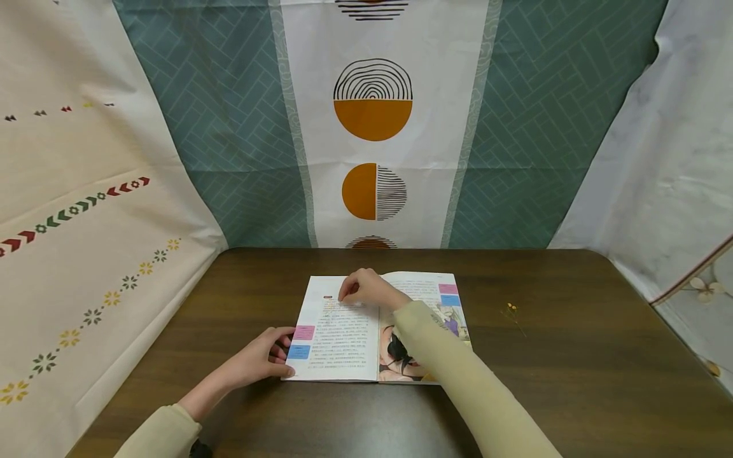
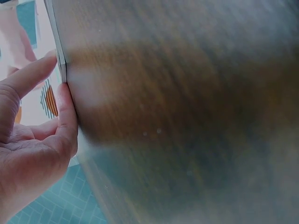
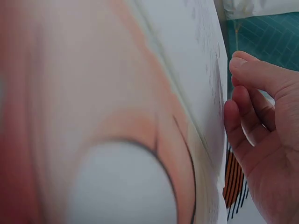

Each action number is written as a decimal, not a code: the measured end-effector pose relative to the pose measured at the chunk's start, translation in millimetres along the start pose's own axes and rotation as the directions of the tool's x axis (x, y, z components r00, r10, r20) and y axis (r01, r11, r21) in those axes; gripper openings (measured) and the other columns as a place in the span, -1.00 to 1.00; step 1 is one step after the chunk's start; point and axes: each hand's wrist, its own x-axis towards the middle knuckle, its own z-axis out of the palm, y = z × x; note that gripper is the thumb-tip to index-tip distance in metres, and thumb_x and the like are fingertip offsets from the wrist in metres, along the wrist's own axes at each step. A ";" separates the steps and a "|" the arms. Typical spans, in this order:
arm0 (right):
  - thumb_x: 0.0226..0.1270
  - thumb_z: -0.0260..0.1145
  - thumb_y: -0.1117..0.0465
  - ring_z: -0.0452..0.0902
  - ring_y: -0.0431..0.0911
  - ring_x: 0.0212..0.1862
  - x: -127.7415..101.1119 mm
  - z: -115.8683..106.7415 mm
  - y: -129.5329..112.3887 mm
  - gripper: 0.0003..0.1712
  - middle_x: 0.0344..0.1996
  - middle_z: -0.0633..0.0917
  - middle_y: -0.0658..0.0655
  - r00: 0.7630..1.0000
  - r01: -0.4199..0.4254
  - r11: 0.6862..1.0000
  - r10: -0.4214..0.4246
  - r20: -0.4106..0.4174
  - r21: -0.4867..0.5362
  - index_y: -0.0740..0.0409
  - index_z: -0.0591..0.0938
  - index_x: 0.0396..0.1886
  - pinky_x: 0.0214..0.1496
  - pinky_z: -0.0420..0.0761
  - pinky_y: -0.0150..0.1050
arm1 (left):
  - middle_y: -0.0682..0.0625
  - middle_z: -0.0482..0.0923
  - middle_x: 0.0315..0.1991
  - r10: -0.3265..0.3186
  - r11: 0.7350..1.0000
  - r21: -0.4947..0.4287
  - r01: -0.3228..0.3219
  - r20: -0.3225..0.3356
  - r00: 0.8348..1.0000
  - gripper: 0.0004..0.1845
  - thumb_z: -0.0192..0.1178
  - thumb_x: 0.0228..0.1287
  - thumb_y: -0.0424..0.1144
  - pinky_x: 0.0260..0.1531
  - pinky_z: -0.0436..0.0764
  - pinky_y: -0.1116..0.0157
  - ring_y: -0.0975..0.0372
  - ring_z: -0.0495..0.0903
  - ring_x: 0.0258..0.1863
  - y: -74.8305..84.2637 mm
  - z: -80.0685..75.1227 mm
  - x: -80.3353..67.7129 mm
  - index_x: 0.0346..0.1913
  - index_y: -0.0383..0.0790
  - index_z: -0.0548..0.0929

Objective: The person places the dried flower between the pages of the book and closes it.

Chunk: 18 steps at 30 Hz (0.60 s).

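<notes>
An open book (image 1: pixel 343 331) lies on the table, text on its left page and a colour picture low on its right page. My left hand (image 1: pixel 260 357) grips the book's left edge; in the left wrist view its thumb (image 2: pixel 35 74) is on the page side and its fingers are at the edge. Over the upper part of the left page, my right hand (image 1: pixel 369 289) pinches a thin flower stem (image 3: pixel 237 39) between thumb and forefinger. The right forearm covers part of the right page.
A small yellow flower (image 1: pixel 512 310) on a thin stem lies on the brown table (image 1: pixel 572 356) to the right of the book. Patterned cloths (image 1: pixel 246 127) hang behind and at both sides of the table.
</notes>
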 end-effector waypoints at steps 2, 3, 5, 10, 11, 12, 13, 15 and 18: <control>0.27 0.40 0.28 0.53 -0.25 -0.36 0.4 1.9 -1.5 -0.93 -0.32 0.78 -0.01 1.000 0.004 1.000 -0.004 0.017 0.001 0.03 0.79 -0.34 -0.21 0.54 -0.44 | -0.21 0.36 -0.04 -0.001 1.000 0.002 0.001 0.000 1.000 -0.12 0.48 0.03 -0.33 -0.22 0.59 0.38 0.14 0.45 -0.19 0.2 0.0 0.1 0.36 -0.55 0.25; 0.27 0.40 0.28 0.53 -0.26 -0.36 0.5 2.8 -2.3 -0.92 -0.32 0.78 -0.02 1.000 0.005 1.000 -0.005 0.024 0.000 0.03 0.79 -0.35 -0.21 0.54 -0.45 | -0.21 0.36 -0.04 -0.003 1.000 0.001 0.003 0.000 1.000 -0.12 0.48 0.03 -0.33 -0.21 0.59 0.38 0.14 0.45 -0.19 0.5 0.0 0.0 0.36 -0.55 0.25; 0.27 0.40 0.27 0.52 -0.26 -0.37 1.0 4.7 -3.7 -0.92 -0.33 0.78 -0.03 0.999 0.001 1.000 -0.001 0.040 0.005 0.01 0.79 -0.36 -0.21 0.54 -0.44 | -0.21 0.36 -0.03 -0.007 1.000 0.000 0.007 0.000 1.000 -0.12 0.48 0.03 -0.32 -0.21 0.59 0.39 0.14 0.44 -0.19 0.6 0.1 -0.4 0.37 -0.54 0.25; 0.27 0.41 0.26 0.52 -0.27 -0.38 1.5 8.6 -6.3 -0.91 -0.35 0.78 -0.06 0.997 -0.005 1.000 0.005 0.078 -0.008 -0.01 0.79 -0.38 -0.21 0.53 -0.44 | -0.21 0.36 -0.03 -0.014 1.000 -0.004 0.014 0.001 1.000 -0.12 0.49 0.03 -0.32 -0.22 0.59 0.39 0.13 0.44 -0.18 0.1 0.2 -0.8 0.37 -0.53 0.25; 0.27 0.40 0.27 0.53 -0.27 -0.38 1.5 9.2 -6.6 -0.91 -0.35 0.78 -0.06 0.996 -0.004 1.000 0.005 0.087 -0.010 -0.01 0.79 -0.38 -0.21 0.53 -0.44 | -0.21 0.36 -0.03 -0.013 1.000 -0.006 0.013 0.002 1.000 -0.12 0.48 0.03 -0.32 -0.22 0.59 0.40 0.14 0.44 -0.19 0.0 0.2 -0.9 0.37 -0.53 0.25; 0.28 0.40 0.27 0.52 -0.28 -0.38 1.6 9.9 -6.6 -0.90 -0.36 0.77 -0.07 0.995 -0.005 1.000 0.006 0.095 -0.016 -0.01 0.79 -0.38 -0.21 0.52 -0.44 | -0.21 0.36 -0.03 -0.012 1.000 -0.007 0.012 0.003 1.000 -0.12 0.48 0.03 -0.32 -0.22 0.59 0.40 0.14 0.44 -0.19 -0.1 0.1 -0.9 0.37 -0.54 0.25; 0.28 0.40 0.27 0.52 -0.28 -0.38 1.5 10.3 -7.0 -0.90 -0.36 0.77 -0.07 0.995 -0.005 1.000 0.007 0.101 -0.021 -0.01 0.79 -0.39 -0.21 0.52 -0.44 | -0.21 0.36 -0.03 -0.011 1.000 -0.010 0.011 0.004 1.000 -0.12 0.48 0.03 -0.32 -0.22 0.58 0.40 0.14 0.44 -0.19 -0.2 0.1 -0.9 0.37 -0.54 0.24; 0.28 0.40 0.27 0.51 -0.27 -0.39 1.3 11.0 -7.3 -0.89 -0.37 0.76 -0.08 0.994 -0.011 1.000 0.013 0.109 -0.021 -0.01 0.79 -0.39 -0.21 0.52 -0.43 | -0.21 0.35 -0.03 -0.009 1.000 -0.012 0.010 0.004 1.000 -0.12 0.48 0.03 -0.33 -0.22 0.58 0.40 0.14 0.44 -0.19 -0.1 0.1 -0.9 0.37 -0.54 0.24; 0.27 0.40 0.27 0.50 -0.26 -0.39 1.3 11.5 -7.5 -0.89 -0.38 0.76 -0.07 0.993 -0.019 1.000 0.021 0.114 -0.018 -0.02 0.79 -0.41 -0.20 0.51 -0.42 | -0.21 0.35 -0.03 -0.012 1.000 -0.011 0.012 0.002 1.000 -0.12 0.48 0.03 -0.33 -0.22 0.58 0.39 0.13 0.44 -0.18 0.1 0.0 -0.9 0.37 -0.54 0.24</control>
